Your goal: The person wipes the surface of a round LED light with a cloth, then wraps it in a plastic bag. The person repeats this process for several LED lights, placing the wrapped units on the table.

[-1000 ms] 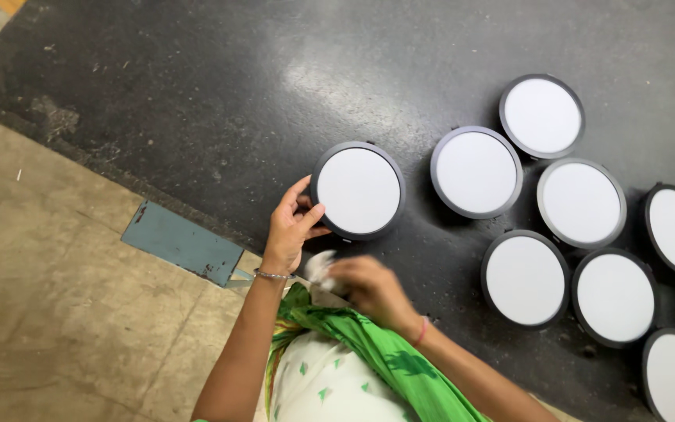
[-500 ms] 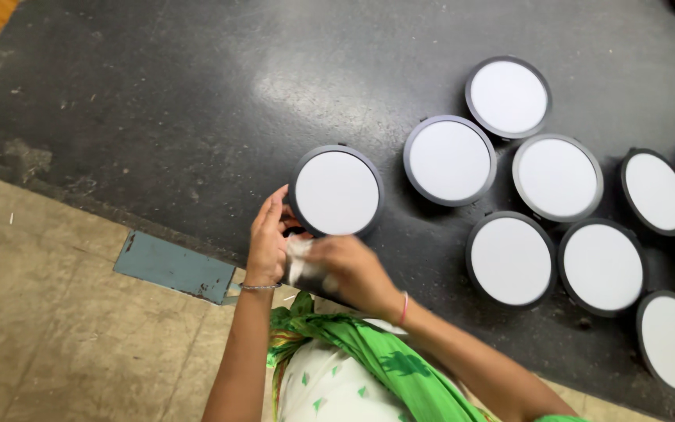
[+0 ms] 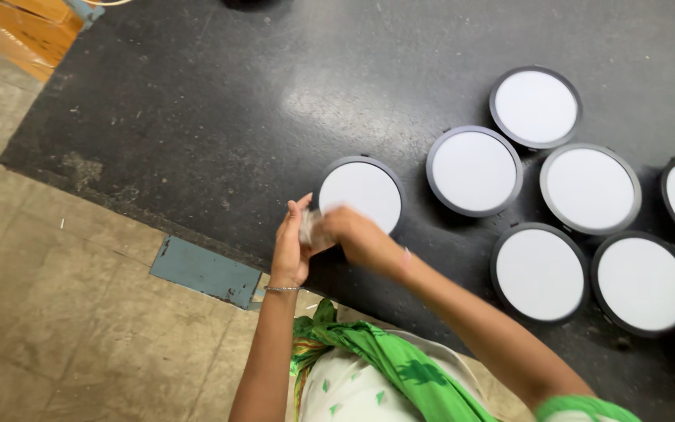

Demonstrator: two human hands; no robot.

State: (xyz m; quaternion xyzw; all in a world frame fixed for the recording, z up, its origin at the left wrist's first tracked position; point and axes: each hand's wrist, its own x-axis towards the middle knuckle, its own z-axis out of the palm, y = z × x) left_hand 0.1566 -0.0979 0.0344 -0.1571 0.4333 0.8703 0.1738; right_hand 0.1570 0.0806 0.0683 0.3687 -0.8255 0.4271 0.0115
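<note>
Both hands meet at the near edge of the black table [image 3: 197, 117]: the left hand [image 3: 291, 246] and right hand [image 3: 357, 238] are closed together on a small whitish wad [image 3: 312, 227], blurred, perhaps a cloth, held just at 7 o'clock of the nearest disc [image 3: 362, 191], a round white panel with a dark rim. More discs of the same kind lie from 1 to 4 o'clock of it, the next one [image 3: 474, 170] just beside it at 2 o'clock. A bangle [image 3: 281, 288] circles the left wrist, and a blue-grey plate [image 3: 205, 271] lies on the floor at 8 o'clock of the hands.
</note>
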